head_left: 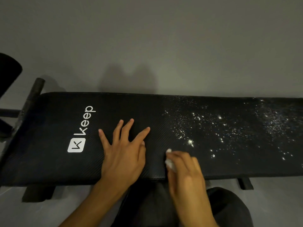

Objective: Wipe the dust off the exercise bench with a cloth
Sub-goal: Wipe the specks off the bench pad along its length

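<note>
Rightward, gritty white dust (190, 142); ribbed blk bench (124, 105); crumpled cloth (169, 163)

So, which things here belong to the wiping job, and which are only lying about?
For the job: exercise bench, dust, cloth, right hand gripping the cloth, left hand flat on the bench.
Only lying about: padded bar, black pad at the far left.

The left hand (123, 154) lies on the exercise bench (57, 161), right of the logo (80, 133). The right hand (186, 174) with the cloth (168, 162) sits just right, at the near edge; dust (213, 128) lies farther right.
</note>
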`<state>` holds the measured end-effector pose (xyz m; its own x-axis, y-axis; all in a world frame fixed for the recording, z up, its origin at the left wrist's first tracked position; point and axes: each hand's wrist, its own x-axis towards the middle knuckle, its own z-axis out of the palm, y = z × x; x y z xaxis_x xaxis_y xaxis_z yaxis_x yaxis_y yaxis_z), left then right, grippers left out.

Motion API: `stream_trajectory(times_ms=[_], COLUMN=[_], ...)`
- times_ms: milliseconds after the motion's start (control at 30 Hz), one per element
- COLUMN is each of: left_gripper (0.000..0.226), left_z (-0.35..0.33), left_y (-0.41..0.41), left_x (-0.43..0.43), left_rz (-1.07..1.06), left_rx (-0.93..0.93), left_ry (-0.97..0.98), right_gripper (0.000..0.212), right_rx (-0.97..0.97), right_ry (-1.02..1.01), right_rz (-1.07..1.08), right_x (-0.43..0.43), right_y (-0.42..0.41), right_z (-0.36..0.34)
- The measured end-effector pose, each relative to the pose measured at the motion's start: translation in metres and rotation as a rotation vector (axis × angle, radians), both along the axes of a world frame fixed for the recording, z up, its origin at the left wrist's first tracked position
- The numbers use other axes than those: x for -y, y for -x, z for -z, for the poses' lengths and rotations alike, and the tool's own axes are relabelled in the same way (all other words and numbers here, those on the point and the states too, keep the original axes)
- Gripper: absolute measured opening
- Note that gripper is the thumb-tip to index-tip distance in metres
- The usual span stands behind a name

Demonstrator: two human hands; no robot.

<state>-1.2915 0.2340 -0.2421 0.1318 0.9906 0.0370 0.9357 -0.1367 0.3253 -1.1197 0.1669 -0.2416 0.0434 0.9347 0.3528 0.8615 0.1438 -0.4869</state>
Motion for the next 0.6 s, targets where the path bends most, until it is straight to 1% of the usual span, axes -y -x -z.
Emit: stream_trajectory(times_ms=[67, 100, 167, 267, 333, 400, 500, 600], left_gripper=[0.054, 0.053, 0.052, 0.05, 0.05, 0.051, 0.056, 0.063], left_z=[-0.001, -0.001, -0.002, -0.002, -0.001, -0.001, -0.002, -0.004], left_y=[0.0, 0.0, -0.002, -0.008, -0.011, -0.012, -0.011, -0.014], left_x=[0.001, 0.001, 0.001, -0.001, -0.001, -0.001, -0.002, -0.005], left_rz=[0.013, 0.02, 0.047, 0.108, 0.128, 0.13, 0.127, 0.114], left_rx=[-0.002, -0.003, -0.009, -0.029, -0.05, -0.068, -0.086, -0.09], left_ry=[-0.003, -0.006, -0.008, -0.024, -0.027, -0.024, -0.002, 0.034], right_gripper=[0.026, 0.028, 0.026, 0.028, 0.024, 0.026, 0.029, 0.031], right_rx=[0.005, 0.011, 0.009, -0.075, -0.039, -0.005, -0.022, 0.02], right_ry=[0.038, 0.039, 0.012, -0.008, 0.003, 0.028, 0.044, 0.061], right_rz=[0.082, 0.08, 0.023, -0.013, 0.002, 0.04, 0.061, -0.004], right_x=[-0.008, -0.007, 0.005, 0.023, 0.013, -0.011, -0.038, -0.022], right_y=[-0.007, -0.005, -0.002, -0.005, -0.008, -0.004, 0.008, 0.008], right_z=[-0.004, -0.006, -0.003, -0.002, -0.003, -0.004, -0.007, -0.009])
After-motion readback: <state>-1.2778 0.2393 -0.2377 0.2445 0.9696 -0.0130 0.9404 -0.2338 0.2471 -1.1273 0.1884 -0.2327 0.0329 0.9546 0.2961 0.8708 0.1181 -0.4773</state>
